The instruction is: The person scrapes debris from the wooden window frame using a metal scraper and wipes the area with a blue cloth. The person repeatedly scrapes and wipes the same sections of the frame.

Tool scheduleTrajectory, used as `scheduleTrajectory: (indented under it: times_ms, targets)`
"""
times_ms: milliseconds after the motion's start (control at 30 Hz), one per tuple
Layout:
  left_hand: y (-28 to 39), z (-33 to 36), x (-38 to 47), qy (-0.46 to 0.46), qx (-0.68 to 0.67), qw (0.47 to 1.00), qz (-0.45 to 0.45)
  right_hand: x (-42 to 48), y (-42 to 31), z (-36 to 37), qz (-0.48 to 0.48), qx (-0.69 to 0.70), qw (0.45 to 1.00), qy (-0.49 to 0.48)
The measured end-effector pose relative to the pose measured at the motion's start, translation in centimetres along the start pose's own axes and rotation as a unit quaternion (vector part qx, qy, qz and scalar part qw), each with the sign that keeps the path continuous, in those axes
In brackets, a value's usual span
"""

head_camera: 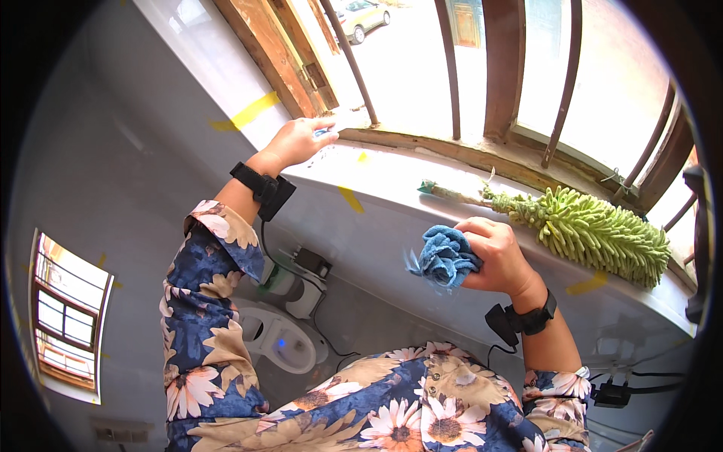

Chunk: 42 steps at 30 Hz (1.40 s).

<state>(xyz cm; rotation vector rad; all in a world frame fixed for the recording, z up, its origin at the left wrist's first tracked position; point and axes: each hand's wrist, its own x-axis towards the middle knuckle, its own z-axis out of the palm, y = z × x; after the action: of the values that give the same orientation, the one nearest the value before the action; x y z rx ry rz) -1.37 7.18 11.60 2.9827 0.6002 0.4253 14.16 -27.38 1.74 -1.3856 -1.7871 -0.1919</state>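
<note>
My right hand (pixel 497 254) grips a bunched blue cloth (pixel 449 257) with frayed threads at its edge, held just in front of the windowsill. Up at the sill's left corner, my left hand (pixel 299 141) has its fingers around a small blue-and-white object (pixel 322 133); the fingers and glare hide most of it. Dark specks lie on the white windowsill (pixel 390 175) beside that hand. Along the sill, above and right of my right hand, rests a green chenille duster (pixel 604 234), its handle (pixel 452 193) towards the middle.
Brown metal bars (pixel 452 73) and a wooden window frame (pixel 505 68) stand behind the sill. Yellow tape strips (pixel 351 199) stick to the sill and wall. Below are a toilet (pixel 285 339), a black cable (pixel 317 322) and, at right, a black box with cables (pixel 613 394).
</note>
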Motion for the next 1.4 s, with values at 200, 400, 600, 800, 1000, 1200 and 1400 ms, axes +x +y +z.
scheduleTrajectory:
  times_ms: [200,400,600,800,1000,1200,1400]
  targets:
    - [-0.9,0.5,0.8,-0.050,0.013,0.999,0.005,0.2,0.0,-0.1,0.032,0.030,0.999,-0.003]
    - [-0.3,0.0,2.0,-0.101,-0.022,0.995,-0.010,0.3,-0.1,-0.2,0.041,0.041,0.998,0.001]
    - [0.3,-0.5,3.1,-0.135,-0.006,0.991,0.009,0.5,-0.2,0.0,0.047,0.042,0.998,0.011]
    - [0.5,-0.3,3.7,-0.149,-0.005,0.988,0.030,0.4,-0.2,0.0,0.061,0.043,0.997,0.009]
    - [1.3,-0.9,4.2,-0.161,0.022,0.987,0.015,0.6,-0.3,-0.1,0.075,0.048,0.996,0.008]
    - [2.3,0.0,4.5,-0.068,0.080,0.994,0.010,0.7,-0.4,-0.1,0.092,0.064,0.994,0.007]
    - [0.1,-1.5,2.4,-0.100,0.018,0.995,-0.006,0.6,-0.5,-0.2,0.102,0.064,0.993,0.003]
